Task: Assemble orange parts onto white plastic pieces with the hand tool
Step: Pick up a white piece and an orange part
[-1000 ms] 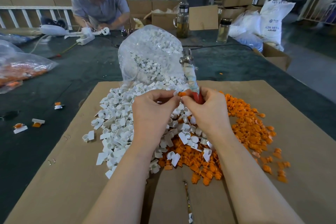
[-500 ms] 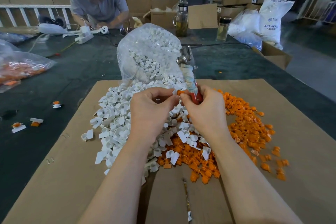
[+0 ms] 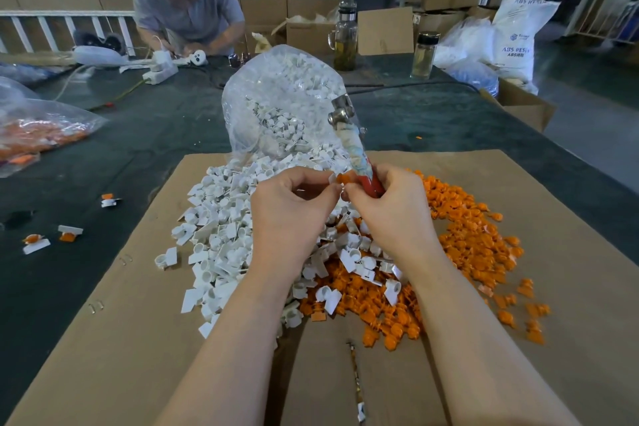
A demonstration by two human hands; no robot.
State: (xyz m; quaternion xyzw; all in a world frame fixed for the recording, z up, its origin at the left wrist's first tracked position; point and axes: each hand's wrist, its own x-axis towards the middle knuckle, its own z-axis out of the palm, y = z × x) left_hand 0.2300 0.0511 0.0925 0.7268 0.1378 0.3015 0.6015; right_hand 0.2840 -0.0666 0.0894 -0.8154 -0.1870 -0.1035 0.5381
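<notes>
Above the middle of a cardboard sheet (image 3: 103, 339), my left hand (image 3: 288, 214) pinches a small white plastic piece (image 3: 332, 180). My right hand (image 3: 390, 211) grips the red handle of a small hammer (image 3: 349, 135), whose metal head points up and away, and its fingertips pinch an orange part (image 3: 344, 178) against the white piece. A heap of white pieces (image 3: 214, 228) lies to the left under my left hand. A heap of orange parts (image 3: 473, 239) spreads to the right and in front of my wrists.
A clear bag of white pieces (image 3: 280, 104) stands behind my hands. Finished white-and-orange pieces (image 3: 52, 239) lie on the dark table at left, near a bag of orange parts (image 3: 38, 135). Another person (image 3: 186, 0) works at the far side. Two bottles (image 3: 345, 38) and cardboard boxes stand behind.
My hands stay together at the same spot, fingertips shifting slightly around the orange part and white piece. The hammer stays upright in my right hand.
</notes>
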